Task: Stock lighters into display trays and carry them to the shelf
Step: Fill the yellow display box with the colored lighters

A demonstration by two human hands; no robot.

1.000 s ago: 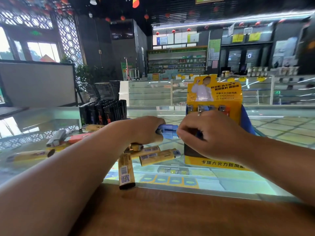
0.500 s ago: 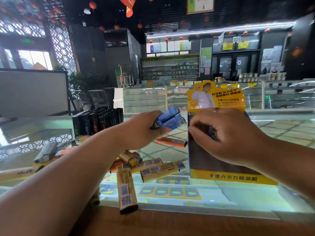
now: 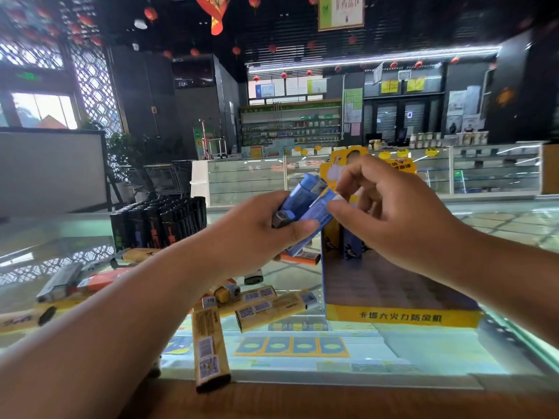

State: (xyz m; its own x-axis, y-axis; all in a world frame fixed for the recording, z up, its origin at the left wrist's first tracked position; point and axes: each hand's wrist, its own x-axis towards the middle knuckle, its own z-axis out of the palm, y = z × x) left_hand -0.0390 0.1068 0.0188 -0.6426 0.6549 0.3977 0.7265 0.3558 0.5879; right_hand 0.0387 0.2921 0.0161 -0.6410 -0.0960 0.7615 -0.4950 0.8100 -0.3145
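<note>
My left hand (image 3: 260, 228) grips a small bunch of blue lighters (image 3: 305, 204) above the glass counter. My right hand (image 3: 390, 219) pinches the upper end of one of those blue lighters between thumb and fingers. Just behind and below stands the yellow and blue display tray (image 3: 399, 316), with a couple of blue lighters (image 3: 352, 246) upright in its back row; most of its slots show bare. Several yellow lighters (image 3: 269, 309) lie loose on the glass to the tray's left, one (image 3: 208, 352) pointing toward me.
A block of black lighters (image 3: 157, 222) stands at the back left of the glass counter (image 3: 438, 355). Orange (image 3: 102, 279) and grey (image 3: 60, 282) lighters lie at far left, another orange one (image 3: 302, 257) under my left hand. A wooden edge (image 3: 332, 400) runs nearest me.
My left hand lifted the blue lighters up from the counter. My right hand left the tray's back row and came up to pinch one of the lighters in my left hand.
</note>
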